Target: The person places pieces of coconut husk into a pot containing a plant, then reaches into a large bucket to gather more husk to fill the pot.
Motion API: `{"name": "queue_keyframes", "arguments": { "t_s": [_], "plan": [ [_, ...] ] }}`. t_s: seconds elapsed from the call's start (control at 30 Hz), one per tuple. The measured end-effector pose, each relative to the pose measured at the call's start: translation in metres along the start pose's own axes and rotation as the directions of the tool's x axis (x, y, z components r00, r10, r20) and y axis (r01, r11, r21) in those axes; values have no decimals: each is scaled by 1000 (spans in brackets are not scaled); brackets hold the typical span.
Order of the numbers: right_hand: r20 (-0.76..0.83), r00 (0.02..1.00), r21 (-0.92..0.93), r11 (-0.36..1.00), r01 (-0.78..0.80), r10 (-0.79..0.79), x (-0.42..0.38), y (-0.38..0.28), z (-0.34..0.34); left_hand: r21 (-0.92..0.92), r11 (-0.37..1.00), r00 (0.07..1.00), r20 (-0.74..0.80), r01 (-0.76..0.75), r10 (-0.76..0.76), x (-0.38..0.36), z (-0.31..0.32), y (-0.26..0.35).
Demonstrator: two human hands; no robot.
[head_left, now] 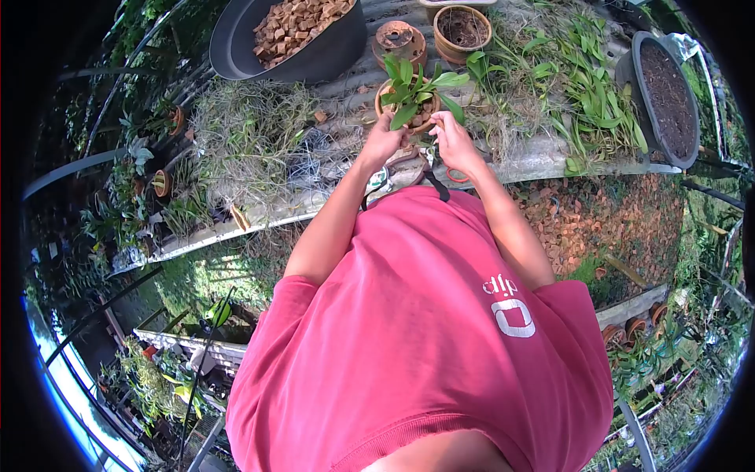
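A small terracotta pot (381,100) stands in front of me, holding a leafy green plant (410,93) and brown chunks. My left hand (384,141) is closed at the pot's near left rim, its fingertips partly hidden. On the near right side, my right hand (456,145) has its thumb and fingers pinched together beside the rim. Whatever lies in that pinch is too small to make out. Just below the hands, a red-orange ring-shaped handle (457,175) and some dark items lie at the bench's near edge.
A large dark tub (330,59) holds brick chunks (295,31). Two more clay pots (399,46) (462,33) stand behind the plant. Dry roots (244,134) cover the corrugated bench on the left, leafy plants (594,94) on the right. A grey planter of soil (667,102) stands far right.
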State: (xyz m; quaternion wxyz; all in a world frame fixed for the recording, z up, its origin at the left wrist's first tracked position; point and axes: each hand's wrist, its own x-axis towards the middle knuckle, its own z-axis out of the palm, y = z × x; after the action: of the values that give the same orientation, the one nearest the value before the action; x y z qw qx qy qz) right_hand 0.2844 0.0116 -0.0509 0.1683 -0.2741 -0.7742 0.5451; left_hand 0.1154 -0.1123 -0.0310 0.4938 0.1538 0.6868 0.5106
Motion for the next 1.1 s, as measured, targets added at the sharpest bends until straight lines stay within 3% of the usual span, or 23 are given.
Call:
{"name": "queue_keyframes", "arguments": {
  "t_s": [0.03,0.07,0.1,0.17,0.2,0.43,0.5,0.6,0.73,0.87,0.97,1.07,1.1],
  "plan": [
    [12,996,-100,991,87,-86,3,1,-2,-44,999,1000,28,1,0,5,-3,-10],
    [32,985,-196,965,175,-171,6,2,-7,349,924,985,-8,-159,172,12,-5,-19],
    [61,966,-288,922,259,-252,8,2,-9,451,843,949,30,-292,313,9,-7,-15],
    [27,971,-251,939,236,-236,5,1,-3,615,597,822,154,-514,549,1,-8,-6],
    [42,972,-257,938,233,-230,4,1,-3,620,575,793,131,-534,594,3,-9,-7],
    [229,943,-214,933,289,-239,9,3,-10,784,446,868,227,-432,441,3,-13,-8],
    [167,966,-253,939,235,-196,9,4,-13,837,357,879,270,-416,392,4,-12,-7],
    [112,978,-275,940,201,-177,12,1,-11,836,376,880,235,-399,413,7,-9,-5],
    [76,979,-245,949,200,-187,17,-2,-3,716,553,841,88,-426,534,9,-13,0],
    [192,956,-251,930,267,-223,22,8,1,703,669,939,-5,-241,344,3,-16,11],
    [134,946,-230,920,319,-294,24,1,2,768,586,942,63,-257,330,3,-17,16],
    [132,984,-190,971,145,-121,26,-11,-4,796,501,912,148,-340,383,3,-15,17],
    [137,978,-194,963,185,-160,26,-10,-5,811,467,901,159,-352,403,4,-14,16]
  ]
}}
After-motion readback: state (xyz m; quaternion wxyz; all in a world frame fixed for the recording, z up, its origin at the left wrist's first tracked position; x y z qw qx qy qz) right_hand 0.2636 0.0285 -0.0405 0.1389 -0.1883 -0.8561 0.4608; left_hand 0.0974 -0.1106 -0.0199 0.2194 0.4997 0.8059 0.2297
